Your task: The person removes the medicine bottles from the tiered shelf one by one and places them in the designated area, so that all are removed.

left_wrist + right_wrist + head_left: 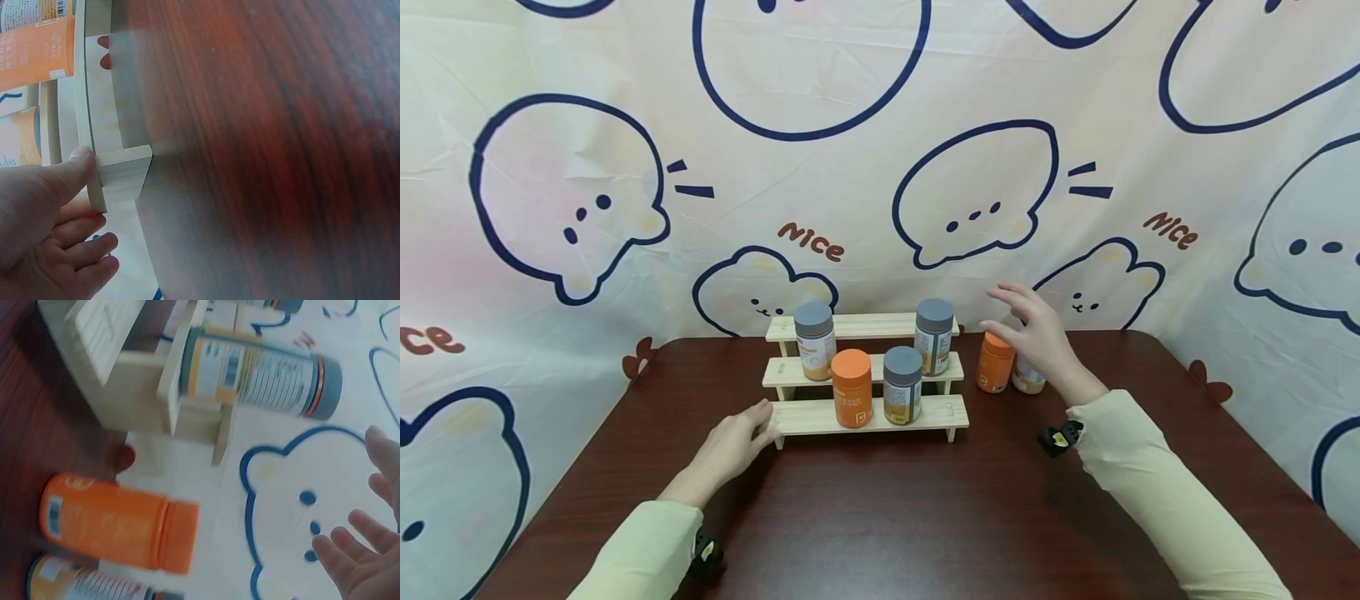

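A three-step wooden stand (805,421) stands on the table. My left hand (732,443) holds the left end of its lowest step, the thumb (74,170) on the board's edge. On that step are an orange bottle (852,392) and a grey-capped bottle (902,387). The middle step bears another grey-capped bottle at left (815,343) and one at right (934,339). My right hand (1037,333), fingers spread and holding nothing, is above a second orange bottle (103,519) and a labelled bottle (1028,379) right of the stand; the hand partly hides both in the head view.
The dark brown wooden table (880,517) extends in front of the stand and to both sides. A pale cloth (850,192) with blue cartoon outlines hangs behind the table and along its sides. The stand's top step (876,325) lies close to this cloth.
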